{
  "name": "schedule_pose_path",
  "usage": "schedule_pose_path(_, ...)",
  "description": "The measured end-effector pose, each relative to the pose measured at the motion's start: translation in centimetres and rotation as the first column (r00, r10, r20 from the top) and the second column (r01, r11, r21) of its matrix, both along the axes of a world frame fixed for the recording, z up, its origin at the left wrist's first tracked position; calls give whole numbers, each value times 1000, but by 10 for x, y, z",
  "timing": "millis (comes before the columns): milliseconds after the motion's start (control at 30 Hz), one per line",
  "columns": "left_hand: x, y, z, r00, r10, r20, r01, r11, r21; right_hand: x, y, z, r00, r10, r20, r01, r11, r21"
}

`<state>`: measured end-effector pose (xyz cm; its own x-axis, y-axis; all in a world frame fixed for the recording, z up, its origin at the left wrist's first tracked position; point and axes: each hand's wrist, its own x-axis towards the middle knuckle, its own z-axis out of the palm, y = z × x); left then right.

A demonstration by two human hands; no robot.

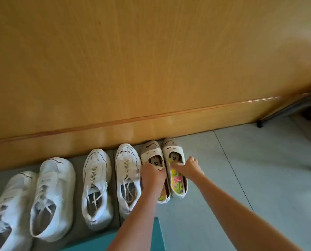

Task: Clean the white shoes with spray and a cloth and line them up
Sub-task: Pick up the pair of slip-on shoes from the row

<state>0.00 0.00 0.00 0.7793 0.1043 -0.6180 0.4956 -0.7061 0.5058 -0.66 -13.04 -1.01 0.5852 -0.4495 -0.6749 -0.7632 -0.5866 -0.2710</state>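
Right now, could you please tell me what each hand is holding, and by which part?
The left hand holds the left slip-on by the front rim of its opening; the right hand holds the right slip-on by the same rim.

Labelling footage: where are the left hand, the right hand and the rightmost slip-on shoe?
left hand (152, 176): head view, back of hand.
right hand (189, 166): head view, knuckles.
rightmost slip-on shoe (170, 144): head view, toe.

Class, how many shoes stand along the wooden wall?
6: the two far-left sneakers, the two middle sneakers, and two slip-ons at the right, gripped by the left hand and right hand. More may lie past the left edge.
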Motion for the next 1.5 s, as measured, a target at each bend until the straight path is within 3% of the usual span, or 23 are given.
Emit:
schedule_pose_path(300, -9, -10, -41, 1000, 10, -27, -8, 996, 90, 9, 11, -37, 1000, -5, -4, 5, 999, -33)
schedule_pose_path(467, -12, -10, -54, 999, 17, 42, -21, 995, 102, 4, 2, -40, 997, -33, 67, 36, 999, -30)
schedule_pose_path(700, -11, -21, -62, 995, -3, 95, -21, 970, 244, -6, 0, -42, 997, 20, 70, -13, 996, -93)
schedule_pose_path(933, -18, -18, -65, 982, 6, 191, -55, 967, 250, -20, 2, -47, 997, 36, 74, -24, 986, -164)
schedule_pose_path(1133, -31, -17, -45, 968, 16, 250, -60, 983, 172, -37, -9, -23, 989, -61, 137, 86, 978, -188)
schedule_pose_path(1500, -92, 41, 66, 915, 93, 392, -99, 995, -5, -95, 33, 86, 972, 11, 236, 17, 993, -115)
